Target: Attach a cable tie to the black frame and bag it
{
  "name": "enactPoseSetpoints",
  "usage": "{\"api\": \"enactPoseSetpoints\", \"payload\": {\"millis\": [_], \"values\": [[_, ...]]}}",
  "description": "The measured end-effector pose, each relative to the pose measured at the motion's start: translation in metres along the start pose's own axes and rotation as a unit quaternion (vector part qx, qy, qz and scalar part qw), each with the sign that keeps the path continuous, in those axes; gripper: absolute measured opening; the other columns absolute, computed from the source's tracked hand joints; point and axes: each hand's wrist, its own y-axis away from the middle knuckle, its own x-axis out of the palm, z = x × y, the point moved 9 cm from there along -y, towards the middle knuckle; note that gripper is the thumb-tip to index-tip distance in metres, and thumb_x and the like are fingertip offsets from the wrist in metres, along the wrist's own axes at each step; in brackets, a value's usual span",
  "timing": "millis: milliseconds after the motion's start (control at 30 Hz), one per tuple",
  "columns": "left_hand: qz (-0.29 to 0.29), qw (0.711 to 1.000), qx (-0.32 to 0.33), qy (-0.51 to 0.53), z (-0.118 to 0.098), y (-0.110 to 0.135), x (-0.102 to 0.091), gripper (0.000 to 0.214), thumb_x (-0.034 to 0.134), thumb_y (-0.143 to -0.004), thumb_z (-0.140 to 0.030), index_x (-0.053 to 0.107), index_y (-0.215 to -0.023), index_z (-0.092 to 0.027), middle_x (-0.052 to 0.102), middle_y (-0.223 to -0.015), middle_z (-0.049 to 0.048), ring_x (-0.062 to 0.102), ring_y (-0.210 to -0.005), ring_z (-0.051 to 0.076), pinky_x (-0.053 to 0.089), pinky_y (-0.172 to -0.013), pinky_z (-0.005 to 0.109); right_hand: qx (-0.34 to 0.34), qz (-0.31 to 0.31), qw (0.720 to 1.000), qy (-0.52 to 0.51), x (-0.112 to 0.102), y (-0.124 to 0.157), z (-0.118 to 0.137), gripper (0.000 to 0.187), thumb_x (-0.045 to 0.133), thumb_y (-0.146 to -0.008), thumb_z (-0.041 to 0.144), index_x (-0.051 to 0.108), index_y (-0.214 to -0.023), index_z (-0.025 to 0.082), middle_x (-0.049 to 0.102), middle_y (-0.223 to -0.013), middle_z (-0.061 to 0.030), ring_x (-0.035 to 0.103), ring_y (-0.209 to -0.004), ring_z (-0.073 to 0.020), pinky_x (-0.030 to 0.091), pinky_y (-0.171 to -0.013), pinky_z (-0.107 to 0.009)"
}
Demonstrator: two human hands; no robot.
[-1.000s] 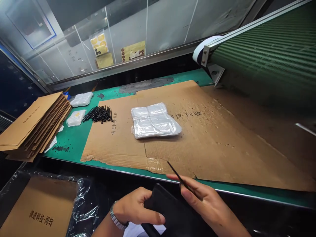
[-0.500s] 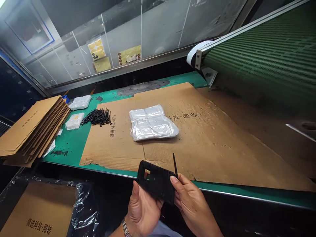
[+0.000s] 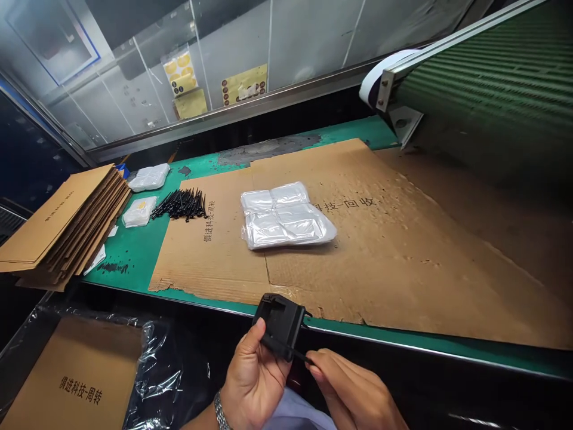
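Note:
My left hand point(image 3: 253, 376) grips a black plastic part point(image 3: 280, 322) with a square opening, held just below the bench's front edge. My right hand point(image 3: 349, 391) pinches the end of a thin black cable tie point(image 3: 299, 356) that lies against the part's lower edge. On the bench, a pile of black cable ties point(image 3: 180, 205) lies at the left and a stack of clear plastic bags point(image 3: 284, 216) rests on the flattened cardboard point(image 3: 380, 251).
A stack of folded cartons point(image 3: 58, 224) stands at the left edge, with small white packets point(image 3: 139, 211) beside it. A green conveyor belt point(image 3: 492, 95) rises at the right. Below left, a carton wrapped in clear film point(image 3: 76, 382). Behind the bench is a glass panel point(image 3: 201, 65).
The black part turned in my left hand. The cable tie went from pointing upward to lying low at the part's lower edge, pinched by my right fingers.

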Motion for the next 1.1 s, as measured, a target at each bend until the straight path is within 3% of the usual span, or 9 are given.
{"api": "enactPoseSetpoints", "payload": {"millis": [233,467,633,767,867,967,1100], "values": [[0.01,0.998,-0.06,-0.017,0.013,0.002,-0.007,0.016,0.058,-0.081,-0.015,0.067,-0.08,-0.002,0.07,-0.078,0.0116,0.065,-0.071,0.015,0.051,-0.073,0.023,-0.065,-0.001,0.991,0.116,0.0,-0.003,0.015,0.019,0.037,-0.09,0.008,0.049,-0.079,0.017,0.049,-0.054,0.0007,0.044,-0.046,-0.0118,0.035,-0.045,-0.024],[0.032,0.997,-0.044,-0.061,0.007,0.001,-0.024,0.013,0.058,-0.08,-0.012,0.066,-0.082,-0.002,0.071,-0.085,0.0115,0.065,-0.08,0.016,0.05,-0.075,0.024,-0.036,-0.02,0.991,0.129,-0.007,0.003,-0.012,0.018,0.038,-0.092,0.01,0.049,-0.08,0.017,0.052,-0.058,-0.0002,0.048,-0.049,-0.0118,0.038,-0.048,-0.024],[0.081,0.986,-0.087,-0.119,0.007,0.004,-0.022,0.014,0.065,-0.069,-0.01,0.067,-0.083,-0.007,0.07,-0.082,0.009,0.064,-0.075,0.015,0.048,-0.074,0.024,0.046,-0.012,0.992,0.118,-0.011,0.001,-0.041,0.022,0.034,-0.096,0.019,0.048,-0.079,0.02,0.055,-0.058,0.0016,0.054,-0.046,-0.0116,0.04,-0.044,-0.022],[0.107,0.976,-0.014,-0.191,-0.008,0.003,-0.009,0.034,0.064,-0.063,-0.008,0.065,-0.096,-0.014,0.067,-0.082,0.0057,0.062,-0.075,0.016,0.046,-0.071,0.026,0.104,0.046,0.994,0.006,-0.008,0.005,-0.045,0.018,0.032,-0.095,0.02,0.05,-0.09,0.022,0.061,-0.068,0.0004,0.061,-0.058,-0.0135,0.047,-0.05,-0.021],[0.116,0.969,0.012,-0.218,-0.01,-0.002,-0.003,0.038,0.067,-0.064,-0.011,0.062,-0.102,-0.014,0.064,-0.075,0.0025,0.058,-0.063,0.01,0.042,-0.062,0.018,0.039,0.064,0.997,-0.031,-0.007,0.005,-0.027,0.017,0.033,-0.093,0.016,0.05,-0.092,0.021,0.059,-0.067,-0.0012,0.057,-0.055,-0.0137,0.044,-0.049,-0.023],[0.136,0.964,-0.005,-0.227,-0.004,-0.007,0.001,0.033,0.071,-0.065,-0.015,0.064,-0.096,-0.011,0.06,-0.068,0.0001,0.051,-0.053,0.004,0.037,-0.054,0.014,-0.053,0.075,0.995,-0.021,-0.001,0.004,-0.009,0.017,0.035,-0.091,0.01,0.049,-0.088,0.019,0.052,-0.059,-0.0004,0.046,-0.048,-0.0128,0.035,-0.044,-0.025],[0.15,0.96,-0.01,-0.236,-0.001,-0.007,0.003,0.033,0.072,-0.064,-0.016,0.064,-0.095,-0.01,0.062,-0.075,0.0031,0.054,-0.06,0.006,0.04,-0.061,0.015,-0.099,0.079,0.991,0.039,0.006,0.003,-0.001,0.016,0.037,-0.09,0.006,0.047,-0.086,0.018,0.05,-0.059,-0.0008,0.041,-0.05,-0.0135,0.029,-0.045,-0.027]]}}
